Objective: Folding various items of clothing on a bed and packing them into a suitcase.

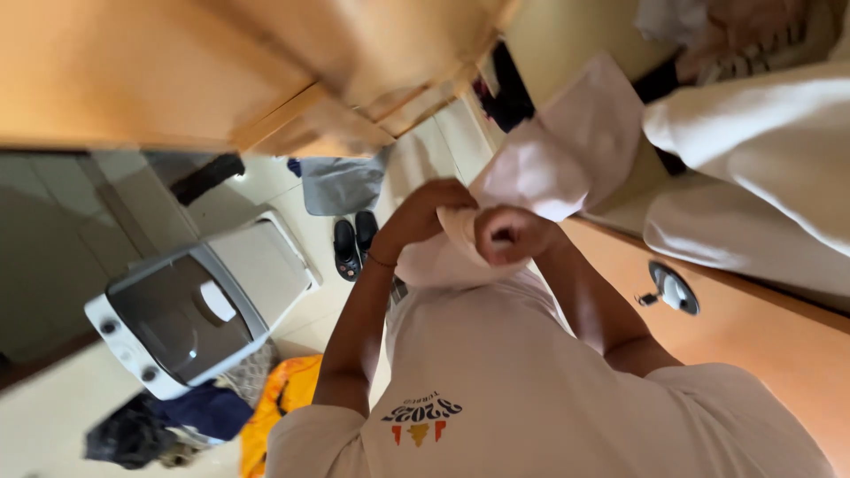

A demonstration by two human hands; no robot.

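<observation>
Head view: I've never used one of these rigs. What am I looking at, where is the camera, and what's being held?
There is one picture, from a camera on the person's head looking down past their pale T-shirt. There is no machine, only two bare hands. The left hand and right hand each have a closed grip on a pale pink cloth at chest height. On the floor are a top-loading washing machine, black slippers and a heap of clothes. An orange door is on the right.
</observation>
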